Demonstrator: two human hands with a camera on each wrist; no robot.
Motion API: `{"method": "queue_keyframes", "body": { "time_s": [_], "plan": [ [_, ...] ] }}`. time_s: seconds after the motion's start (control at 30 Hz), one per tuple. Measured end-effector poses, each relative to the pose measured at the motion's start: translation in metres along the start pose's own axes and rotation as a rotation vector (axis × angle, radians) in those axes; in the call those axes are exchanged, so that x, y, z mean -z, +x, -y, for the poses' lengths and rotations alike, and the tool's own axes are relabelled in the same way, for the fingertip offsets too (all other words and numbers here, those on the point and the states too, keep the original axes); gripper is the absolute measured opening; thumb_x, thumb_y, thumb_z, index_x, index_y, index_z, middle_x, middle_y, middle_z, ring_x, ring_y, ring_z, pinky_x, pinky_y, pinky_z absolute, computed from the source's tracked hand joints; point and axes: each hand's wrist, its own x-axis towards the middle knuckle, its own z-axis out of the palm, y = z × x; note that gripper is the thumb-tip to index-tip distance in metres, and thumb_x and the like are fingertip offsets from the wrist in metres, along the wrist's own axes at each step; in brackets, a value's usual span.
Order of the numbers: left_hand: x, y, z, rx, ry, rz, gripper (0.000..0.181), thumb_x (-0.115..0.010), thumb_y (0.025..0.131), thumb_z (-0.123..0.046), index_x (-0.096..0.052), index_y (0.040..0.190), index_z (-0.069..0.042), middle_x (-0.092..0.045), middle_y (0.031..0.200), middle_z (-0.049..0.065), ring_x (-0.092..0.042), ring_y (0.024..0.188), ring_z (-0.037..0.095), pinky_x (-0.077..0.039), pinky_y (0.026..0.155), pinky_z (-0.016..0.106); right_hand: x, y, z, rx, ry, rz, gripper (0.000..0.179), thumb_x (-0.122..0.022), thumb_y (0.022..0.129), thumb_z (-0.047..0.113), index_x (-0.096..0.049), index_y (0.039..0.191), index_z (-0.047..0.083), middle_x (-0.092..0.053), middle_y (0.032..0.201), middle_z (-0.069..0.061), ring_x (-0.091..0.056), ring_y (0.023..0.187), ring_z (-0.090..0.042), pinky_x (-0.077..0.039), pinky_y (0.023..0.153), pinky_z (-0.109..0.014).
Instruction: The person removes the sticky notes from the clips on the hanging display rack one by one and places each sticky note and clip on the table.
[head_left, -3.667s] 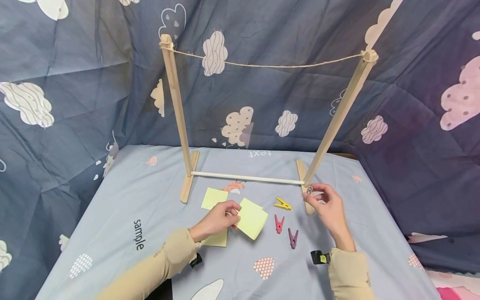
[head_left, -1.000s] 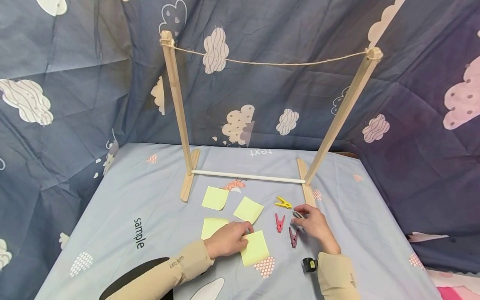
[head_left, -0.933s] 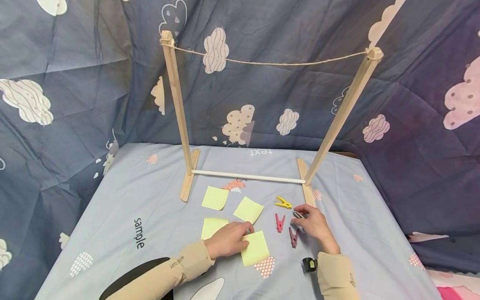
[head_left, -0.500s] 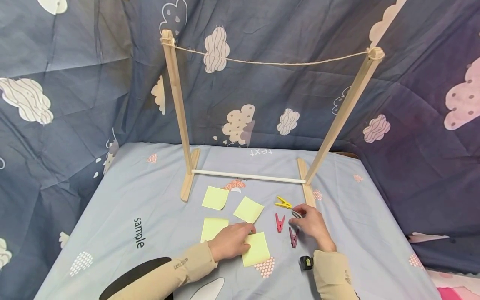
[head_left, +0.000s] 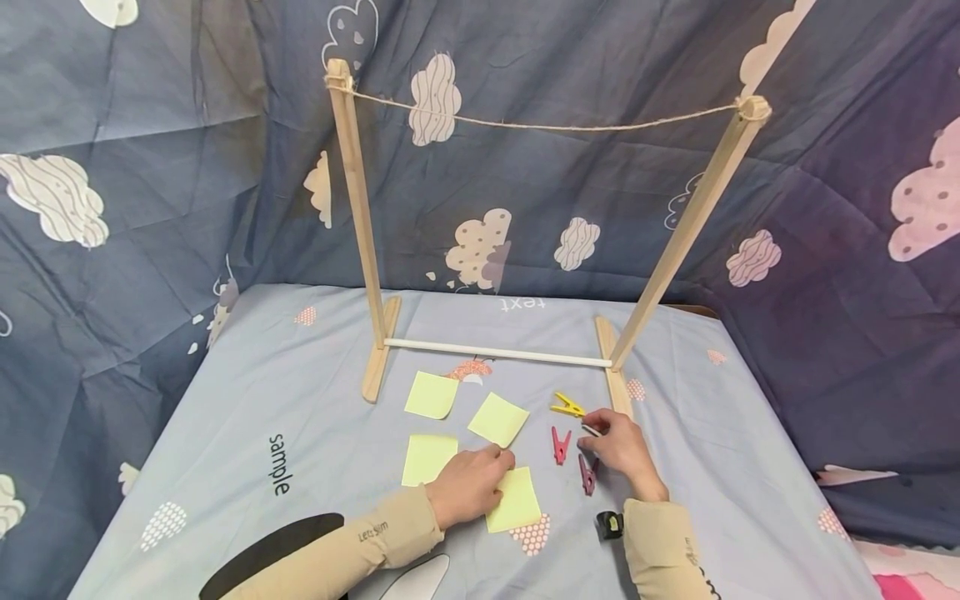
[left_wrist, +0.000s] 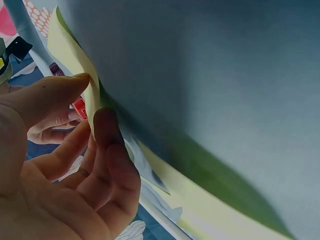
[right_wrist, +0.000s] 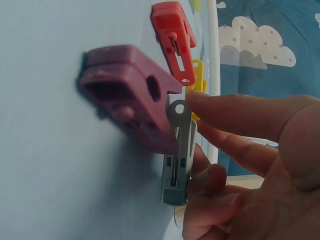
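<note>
In the left wrist view my left hand (head_left: 468,483) pinches the edge of a yellow sticky note (head_left: 514,502) between thumb and fingers. The note lies low over the cloth, partly covered by the hand in the head view. My right hand (head_left: 621,448) holds a grey clothespin (right_wrist: 176,175) by thumb and fingers, close to the bedding. A purple clothespin (head_left: 587,475) is just beside it, with a red clothespin (head_left: 560,446) and a yellow clothespin (head_left: 567,405) nearby. Three other sticky notes lie left and beyond: one far left (head_left: 431,395), one near left (head_left: 429,458), one in the middle (head_left: 498,419).
Behind the notes stands a wooden frame with a left post (head_left: 356,208), a right post (head_left: 686,237) and a low white rod (head_left: 498,353). A slack string (head_left: 540,127) joins the post tops. Patterned dark fabric (head_left: 630,50) hangs behind and at the sides.
Since the oldest frame, my left hand has brought its note down nearer me, uncovering the middle note. My right hand has moved left and nearer with the grey clothespin. Lately both hands shift only slightly.
</note>
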Motion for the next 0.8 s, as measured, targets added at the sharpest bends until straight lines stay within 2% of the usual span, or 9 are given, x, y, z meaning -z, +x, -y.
{"method": "queue_keyframes", "body": {
  "time_s": [0.23, 0.4, 0.57, 0.7, 0.8],
  "plan": [
    [0.0, 0.002, -0.004, 0.03, 0.072, 0.017, 0.019, -0.072, 0.079, -0.013, -0.06, 0.093, -0.014, -0.054, 0.08, -0.001, -0.041, 0.053, 0.008, -0.033, 0.047, 0.023, 0.006, -0.003, -0.004, -0.005, 0.019, -0.017, 0.032, -0.076, 0.078, 0.011, -0.067, 0.107, -0.001, -0.068, 0.101, -0.019, -0.063, 0.095, -0.032, -0.048, 0.082, -0.046],
    [-0.001, 0.003, -0.005, 0.036, 0.172, -0.027, 0.019, -0.074, 0.076, -0.016, -0.061, 0.09, -0.013, -0.055, 0.078, 0.001, -0.048, 0.052, 0.014, -0.036, 0.046, 0.029, 0.016, -0.006, -0.004, -0.012, 0.024, -0.025, 0.036, -0.074, 0.079, 0.014, -0.066, 0.11, -0.002, -0.066, 0.101, -0.019, -0.062, 0.093, -0.031, -0.047, 0.081, -0.045],
    [0.001, 0.0, -0.002, 0.044, 0.162, -0.022, 0.019, -0.074, 0.076, -0.017, -0.061, 0.09, -0.013, -0.054, 0.077, 0.0, -0.044, 0.051, 0.013, -0.035, 0.046, 0.028, 0.024, -0.009, -0.001, -0.005, 0.026, -0.027, 0.035, -0.072, 0.083, 0.015, -0.065, 0.112, -0.003, -0.067, 0.102, -0.02, -0.063, 0.094, -0.031, -0.047, 0.076, -0.038],
    [0.013, -0.008, 0.009, 0.045, 0.1, -0.032, 0.018, -0.073, 0.077, -0.018, -0.061, 0.088, -0.012, -0.051, 0.075, 0.0, -0.042, 0.051, 0.011, -0.035, 0.046, 0.026, 0.034, -0.009, 0.002, 0.007, 0.017, -0.07, 0.033, -0.07, 0.086, 0.017, -0.066, 0.112, -0.001, -0.068, 0.099, -0.017, -0.062, 0.092, -0.03, -0.043, 0.073, -0.033],
    [0.033, -0.018, 0.025, 0.053, 0.061, -0.075, 0.016, -0.072, 0.079, -0.018, -0.061, 0.088, -0.011, -0.053, 0.077, 0.0, -0.046, 0.054, 0.012, -0.037, 0.048, 0.026, 0.05, -0.01, 0.006, 0.024, 0.006, -0.116, 0.032, -0.069, 0.087, 0.019, -0.066, 0.112, -0.001, -0.068, 0.097, -0.016, -0.061, 0.089, -0.029, -0.042, 0.072, -0.031]
  ]
}}
